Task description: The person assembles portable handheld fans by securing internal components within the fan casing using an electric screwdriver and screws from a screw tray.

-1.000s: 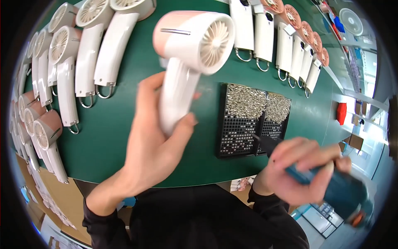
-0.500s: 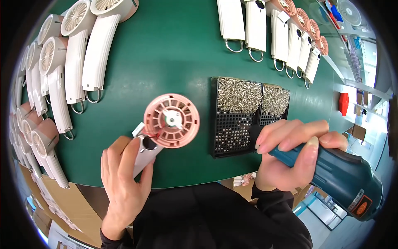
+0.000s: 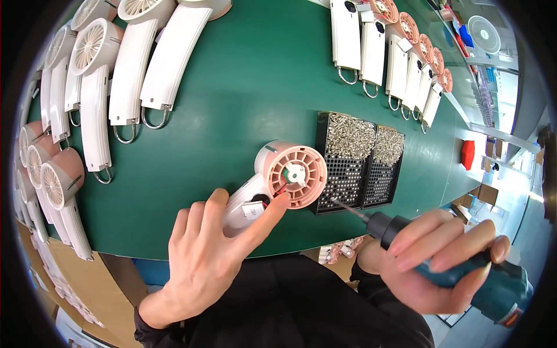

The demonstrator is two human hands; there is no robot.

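Observation:
My left hand (image 3: 203, 249) is around the white handle of a handheld fan (image 3: 246, 200), its fingers on the left side. The thumb reaches across to the red wire by the open pink fan head (image 3: 313, 168), whose slotted ring and white hub face up. A small white tag sits on the handle beside a black oval part. In my right hand (image 3: 441, 258), fingers closed, is a blue-green electric screwdriver (image 3: 380, 226). Its thin bit points left, the tip over the near edge of a black screw tray (image 3: 321, 139). I cannot tell whether the tip touches a screw.
A second black tray (image 3: 383, 188) adjoins the first, both with heaped silver screws and perforated plates. White-and-pink handheld fans (image 3: 96, 116) line the left of the green table (image 3: 232, 116). More fans with open pink heads (image 3: 371, 52) stand at the far right. A red object (image 3: 467, 155) lies beyond.
The fan has moved right, close beside the tray, and its head has tilted. My left thumb has shifted up to the wire. The screwdriver has drawn back rightward and nearer me, its bit now showing.

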